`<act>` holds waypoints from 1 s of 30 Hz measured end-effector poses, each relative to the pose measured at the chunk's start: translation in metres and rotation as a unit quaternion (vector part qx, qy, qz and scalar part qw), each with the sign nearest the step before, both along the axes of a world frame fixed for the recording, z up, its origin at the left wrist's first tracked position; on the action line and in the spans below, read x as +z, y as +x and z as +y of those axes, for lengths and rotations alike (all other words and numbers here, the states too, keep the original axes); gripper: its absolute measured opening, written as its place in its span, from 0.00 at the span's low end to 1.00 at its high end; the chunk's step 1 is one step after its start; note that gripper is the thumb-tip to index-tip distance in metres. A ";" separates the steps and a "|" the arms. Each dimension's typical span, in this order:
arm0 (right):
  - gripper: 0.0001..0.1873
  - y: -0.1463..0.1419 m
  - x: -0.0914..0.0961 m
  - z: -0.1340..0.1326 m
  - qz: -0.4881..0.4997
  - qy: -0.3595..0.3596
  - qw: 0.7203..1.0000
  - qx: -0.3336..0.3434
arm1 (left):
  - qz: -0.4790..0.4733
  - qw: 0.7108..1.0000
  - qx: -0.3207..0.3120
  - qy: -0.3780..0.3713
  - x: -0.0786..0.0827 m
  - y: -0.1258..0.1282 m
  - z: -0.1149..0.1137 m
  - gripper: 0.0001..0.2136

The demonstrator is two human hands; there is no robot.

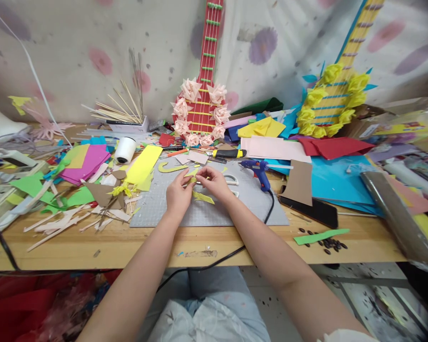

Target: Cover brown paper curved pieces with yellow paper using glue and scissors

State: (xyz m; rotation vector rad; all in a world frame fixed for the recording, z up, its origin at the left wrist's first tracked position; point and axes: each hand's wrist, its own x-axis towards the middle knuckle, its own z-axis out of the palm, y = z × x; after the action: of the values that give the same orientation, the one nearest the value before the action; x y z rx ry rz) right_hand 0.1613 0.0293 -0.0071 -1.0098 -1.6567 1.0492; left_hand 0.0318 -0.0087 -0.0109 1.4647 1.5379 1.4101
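Over the grey cutting mat, my left hand and my right hand meet with fingertips pinched. Between them is a small piece of yellow crepe paper, partly hidden by the fingers. A yellow-green strip shows just below my fingers; whether it joins the held piece I cannot tell. White scissor handles stick out behind my right hand, blades hidden. A yellow hook-shaped strip lies on the mat beyond my left hand.
A blue glue gun lies right of the mat, its black cord trailing off the table's front edge. Behind stand a red paper guitar and a yellow one. Paper scraps crowd the left; a phone lies right.
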 end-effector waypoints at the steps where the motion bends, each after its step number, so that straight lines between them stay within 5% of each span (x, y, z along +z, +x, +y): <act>1: 0.12 0.000 -0.001 0.000 0.002 -0.003 1.000 0.002 | -0.025 1.000 0.001 -0.008 -0.001 0.000 0.001 0.20; 8: 0.18 0.000 -0.004 0.005 0.040 -0.069 0.996 0.029 | -0.150 0.988 -0.004 -0.045 -0.008 -0.003 0.008 0.22; 23: 0.19 0.000 -0.003 0.009 0.070 -0.075 0.993 0.055 | -0.190 0.979 -0.054 -0.055 -0.002 -0.001 0.007 0.24; 30: 0.18 0.007 0.000 0.007 0.114 -0.124 0.983 0.072 | -0.287 0.943 -0.103 -0.132 0.010 -0.010 0.002 0.20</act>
State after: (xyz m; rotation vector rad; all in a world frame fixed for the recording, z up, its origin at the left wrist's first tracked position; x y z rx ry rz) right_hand 0.1682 0.0360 -0.0068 -0.8962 -1.4525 1.4413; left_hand 0.0214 -0.0062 -0.0010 0.9103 1.1126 1.2935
